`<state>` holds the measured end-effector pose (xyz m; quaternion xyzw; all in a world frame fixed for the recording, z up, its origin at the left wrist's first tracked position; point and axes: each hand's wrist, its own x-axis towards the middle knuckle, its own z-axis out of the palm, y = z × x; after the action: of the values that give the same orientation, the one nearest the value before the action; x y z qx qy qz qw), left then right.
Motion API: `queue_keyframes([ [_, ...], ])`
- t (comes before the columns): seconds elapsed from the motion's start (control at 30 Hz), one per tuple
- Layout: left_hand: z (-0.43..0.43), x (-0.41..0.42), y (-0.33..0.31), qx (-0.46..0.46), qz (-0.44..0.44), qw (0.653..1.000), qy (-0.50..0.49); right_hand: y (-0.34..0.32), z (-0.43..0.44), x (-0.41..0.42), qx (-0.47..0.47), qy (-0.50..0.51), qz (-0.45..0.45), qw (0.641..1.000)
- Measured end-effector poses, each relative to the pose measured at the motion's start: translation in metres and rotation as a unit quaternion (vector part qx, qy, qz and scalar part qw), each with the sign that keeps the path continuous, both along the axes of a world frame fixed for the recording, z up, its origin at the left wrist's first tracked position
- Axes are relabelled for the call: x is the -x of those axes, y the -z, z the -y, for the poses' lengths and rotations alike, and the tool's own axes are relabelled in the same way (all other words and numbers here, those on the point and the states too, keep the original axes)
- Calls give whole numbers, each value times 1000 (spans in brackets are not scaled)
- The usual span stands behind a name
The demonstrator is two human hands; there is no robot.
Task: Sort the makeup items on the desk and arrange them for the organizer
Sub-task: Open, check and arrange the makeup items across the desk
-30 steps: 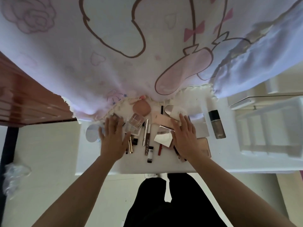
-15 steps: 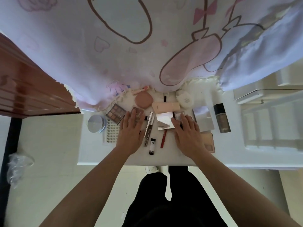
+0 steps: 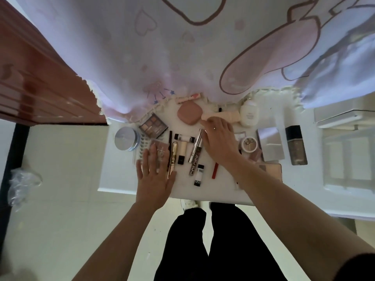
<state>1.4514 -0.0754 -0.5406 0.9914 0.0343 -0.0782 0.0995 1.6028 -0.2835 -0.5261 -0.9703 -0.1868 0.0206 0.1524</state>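
On the white counter (image 3: 121, 179) the makeup lies spread between both hands, below a pink printed cloth (image 3: 182, 47) that hangs over the far edge. The left hand (image 3: 155, 175) lies flat, palm down and fingers straight, its fingertips resting on a small clear case (image 3: 161, 148); it grips nothing. Just beyond it sit a brown palette (image 3: 154, 126) and, to its left, a round silver tin (image 3: 126, 138). Beside this hand, a gold tube (image 3: 173, 157), a mascara (image 3: 195, 159), a small white tube (image 3: 199, 175) and a red pencil (image 3: 215, 170) lie roughly side by side (most pointing away from the person).

The right hand (image 3: 220, 142) is palm down with fingers stretched out, and its fingertips meet the end of a peach tube (image 3: 225, 115) just beside a pink compact (image 3: 188, 114); it holds nothing that shows. To its right are a white bottle (image 3: 249, 114), a round jar (image 3: 249, 144), a silver box (image 3: 271, 144) and a dark-capped foundation bottle (image 3: 296, 146), the last lying flat and apart from the rest.
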Motion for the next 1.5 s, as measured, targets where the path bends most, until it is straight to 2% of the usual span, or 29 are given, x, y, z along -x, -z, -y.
queue_keyframes([
  [0.1,-6,9,9,-33,-8,999,-6,8,1,1,11,9,23,1000],
  [0.33,0,4,24,-38,20,999,-25,17,21,22,57,51,52,996],
  [0.43,1,-1,27,-33,28,998,-36,12,14,31,21,-33,64,997],
  [0.53,0,-5,30,-38,34,998,-37,6,1,40,-6,-144,29,989],
  [0.7,-1,-6,33,-46,42,997,-37,6,-23,41,63,-218,-38,973],
  [0.87,-1,-6,32,-40,49,997,-36,1,-31,31,69,-185,-38,980],
  [1.27,-1,-8,32,-53,47,997,-34,5,-10,25,70,-188,-54,978],
  [1.5,0,-7,29,-95,44,994,-32,7,-1,34,-11,-162,-16,987],
])
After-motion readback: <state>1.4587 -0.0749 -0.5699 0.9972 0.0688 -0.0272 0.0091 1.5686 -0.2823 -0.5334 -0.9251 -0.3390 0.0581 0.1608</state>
